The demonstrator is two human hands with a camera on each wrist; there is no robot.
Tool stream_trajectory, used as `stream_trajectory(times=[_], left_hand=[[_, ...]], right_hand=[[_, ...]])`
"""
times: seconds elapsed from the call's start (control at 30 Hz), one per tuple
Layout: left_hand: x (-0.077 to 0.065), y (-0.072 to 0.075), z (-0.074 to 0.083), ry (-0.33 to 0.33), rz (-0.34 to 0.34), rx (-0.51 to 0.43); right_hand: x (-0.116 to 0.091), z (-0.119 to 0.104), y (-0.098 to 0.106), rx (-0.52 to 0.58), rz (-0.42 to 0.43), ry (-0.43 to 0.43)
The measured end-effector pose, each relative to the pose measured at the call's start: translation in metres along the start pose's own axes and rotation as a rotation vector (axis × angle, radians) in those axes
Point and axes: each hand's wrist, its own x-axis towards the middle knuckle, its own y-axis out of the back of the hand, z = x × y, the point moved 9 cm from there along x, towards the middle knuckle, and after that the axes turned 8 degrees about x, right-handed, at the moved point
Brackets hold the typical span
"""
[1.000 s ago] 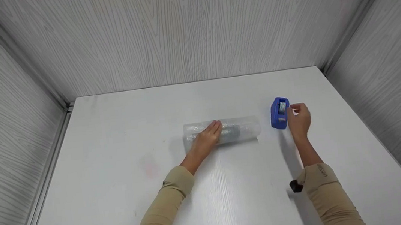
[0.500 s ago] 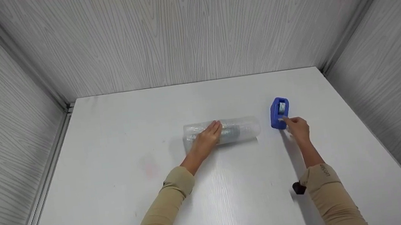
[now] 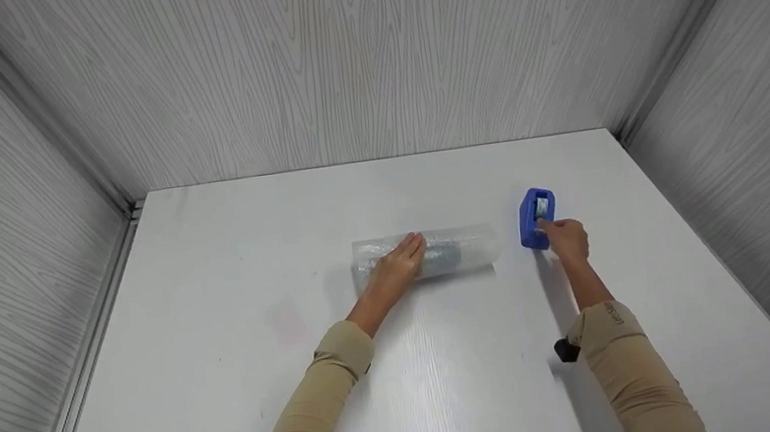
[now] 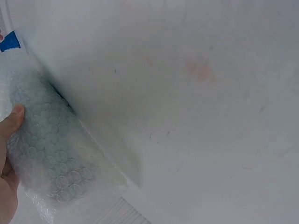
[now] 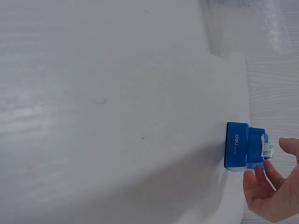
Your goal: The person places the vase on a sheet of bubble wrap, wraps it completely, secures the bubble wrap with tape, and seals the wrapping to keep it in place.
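A see-through bubble wrap bundle lies on the white table, with a bluish cylindrical shape showing inside. My left hand holds it near its middle, and in the left wrist view the thumb lies across the bubble wrap. To the right stands a blue tape dispenser with a small roll of tape in it. My right hand is at the dispenser's cutter end. In the right wrist view its index fingertip is right at the tape, and the thumb stands apart from it.
The white table carries faint reddish stains. Wood-grain panels enclose it at the back, left and right. A small black device is worn at the right sleeve cuff.
My right hand has gone from beside the tape roll down to the cutter end, then slightly back up and left. My left hand and the bundle have stayed in place.
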Motion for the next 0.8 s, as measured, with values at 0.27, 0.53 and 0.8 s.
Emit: stream_trajectory(times=[0.27,0.53,0.8], left_hand=[[-0.001,-0.001,-0.002,0.011,-0.023,-0.041],[-0.003,-0.001,-0.006,0.038,-0.048,-0.085],[-0.001,-0.003,-0.002,0.023,-0.062,-0.068]], right_hand=[[0.002,-0.005,-0.009,-0.109,-0.002,0.027],[0.002,-0.014,-0.018,-0.224,0.066,0.085],[-0.001,-0.026,-0.021,-0.33,0.183,0.17]])
